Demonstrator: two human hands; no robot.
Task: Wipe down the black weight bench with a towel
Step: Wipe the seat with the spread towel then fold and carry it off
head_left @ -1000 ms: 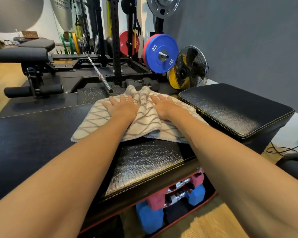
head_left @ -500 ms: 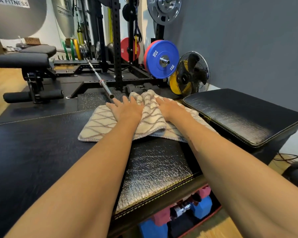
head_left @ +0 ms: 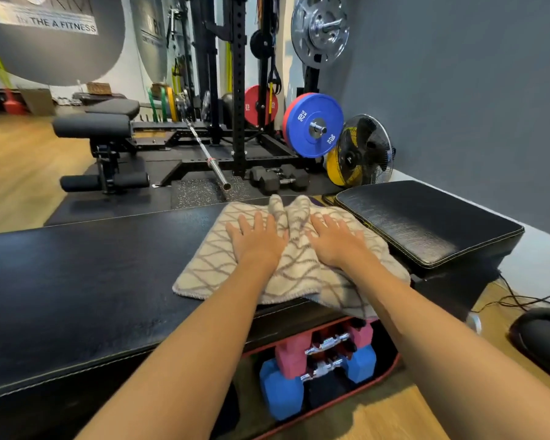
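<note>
**Both palms flat on the towel at the bench's right end**

The black weight bench (head_left: 77, 281) runs across the middle of the frame from the left edge to just right of centre. A beige towel (head_left: 210, 268) with a brown wavy lattice lies on its right end, bunched into a ridge at the far side, its near right corner drooping over the bench's edge.

The left hand (head_left: 258, 242) lies palm-down on the towel at the centre of the frame, fingers spread and straight, gripping nothing. The right hand (head_left: 337, 242) lies the same way just right of it, flat and open, pressing on the cloth rather than grasping it. The towel's ridge rises between the two hands.

Right of the towel, a separate black padded seat (head_left: 426, 227) sits tilted, just beside the cloth.

Below the bench's right end, at lower centre, an open black bag with red trim (head_left: 391, 369) holds stacked dumbbells: a pink pair (head_left: 294, 357) on top of a blue pair (head_left: 280, 395), chrome handles showing between the heads. What else lies deeper in it is too dark to tell.

In the upper centre stand a blue weight plate (head_left: 313, 125) and a floor fan (head_left: 364, 150).
</note>
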